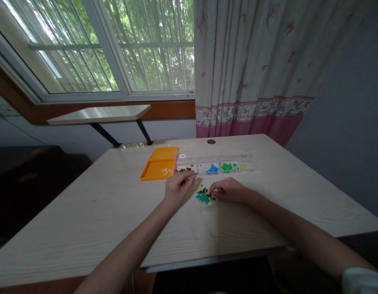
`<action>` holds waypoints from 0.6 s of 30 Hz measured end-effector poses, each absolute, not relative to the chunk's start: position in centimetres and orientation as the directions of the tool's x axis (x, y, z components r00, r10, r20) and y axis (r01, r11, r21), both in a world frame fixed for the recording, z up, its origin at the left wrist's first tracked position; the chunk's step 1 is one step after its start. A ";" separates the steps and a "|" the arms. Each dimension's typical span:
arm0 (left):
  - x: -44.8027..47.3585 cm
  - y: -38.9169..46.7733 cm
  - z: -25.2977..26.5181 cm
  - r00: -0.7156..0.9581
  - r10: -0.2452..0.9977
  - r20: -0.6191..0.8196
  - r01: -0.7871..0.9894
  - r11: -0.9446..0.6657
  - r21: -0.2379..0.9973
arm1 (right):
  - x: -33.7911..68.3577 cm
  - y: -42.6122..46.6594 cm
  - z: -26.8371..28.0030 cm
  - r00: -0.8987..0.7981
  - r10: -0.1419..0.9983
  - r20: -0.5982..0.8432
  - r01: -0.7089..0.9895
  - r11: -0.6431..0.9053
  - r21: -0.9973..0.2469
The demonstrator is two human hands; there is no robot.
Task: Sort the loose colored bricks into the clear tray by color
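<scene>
Brown bits lie right by the fingertips of the right hand (228, 190), which reaches in from the lower right of the frame to the right edge of a mixed pile of small pieces (204, 197), blue, green, brown and yellow, just below the centre. Its thumb and fingers are bent toward each other; whether they grip a piece I cannot tell. The left hand (177, 185), apart from it and left of the pile, is curled with thumb and fingertips close together near the front edge of a clear compartment box (252, 165); what it may hold is too small to tell. From left to right, the box's compartments contain brown, blue, green and a few yellow pieces. Just left of it, an open orange case (150, 170) has white pieces (167, 171) in its lower right part. All this rests on a pale wood-grain desk (115, 220). Farther out, a raised shelf (100, 114) stands at the left of centre, below a barred window (155, 53) at the upper left, and a flowered curtain (247, 61) hangs at the upper right.
</scene>
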State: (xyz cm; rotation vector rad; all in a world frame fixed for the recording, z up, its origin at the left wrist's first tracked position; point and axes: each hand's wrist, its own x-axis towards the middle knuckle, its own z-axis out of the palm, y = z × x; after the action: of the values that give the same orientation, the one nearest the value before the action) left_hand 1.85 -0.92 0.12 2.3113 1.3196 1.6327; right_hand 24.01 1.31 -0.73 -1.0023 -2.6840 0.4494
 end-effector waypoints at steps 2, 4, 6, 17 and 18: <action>1.8 -0.8 0.0 0.089 0.663 0.744 0.623 -0.619 0.478 | 24.0 1.3 -0.7 -0.734 0.668 0.118 0.595 0.718 -0.361; 1.7 -0.7 0.0 0.062 0.700 0.711 0.642 -0.573 0.509 | 24.0 1.2 -0.6 -0.733 0.669 0.122 0.597 0.718 -0.358; 1.5 -0.3 -0.1 0.020 0.736 0.677 0.672 -0.512 0.536 | 24.0 1.1 -0.6 -0.730 0.672 0.122 0.599 0.716 -0.358; -0.8 2.3 -1.1 -0.154 0.849 0.505 0.829 -0.166 0.534 | 23.9 1.1 -0.8 -0.691 0.712 0.129 0.622 0.675 -0.396; -0.9 2.4 -1.1 -0.157 0.855 0.495 0.830 -0.157 0.535 | 23.9 1.1 -0.9 -0.688 0.712 0.141 0.618 0.677 -0.400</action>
State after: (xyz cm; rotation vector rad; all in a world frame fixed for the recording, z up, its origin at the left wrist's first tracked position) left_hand -0.91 2.39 -1.15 2.0198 2.0187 1.2337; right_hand 23.88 1.13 -0.88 -1.0596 -2.6067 0.4686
